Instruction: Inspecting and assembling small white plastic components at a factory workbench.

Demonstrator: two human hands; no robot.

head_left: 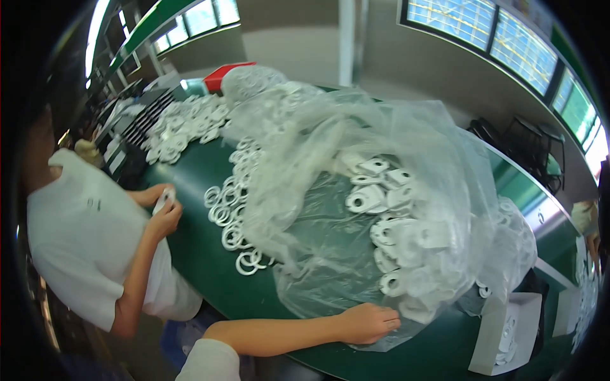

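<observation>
My left hand (372,324), its arm reaching in from the lower left, lies at the near edge of a large clear plastic bag (330,254). Its fingers are curled closed on the film at the bag's mouth. Inside the bag, just beyond my hand, lie several white plastic parts (393,282), flat and oval with a round hole. More of them (368,198) are heaped farther in, partly veiled by the film. My right hand does not show.
At the left a co-worker (95,235) holds a white part (164,199) in both hands. White rings (232,209) lie along the bag's left side. Beyond are a pile of white parts (181,130) and a red bin (222,77). A white box (508,330) stands at the near right.
</observation>
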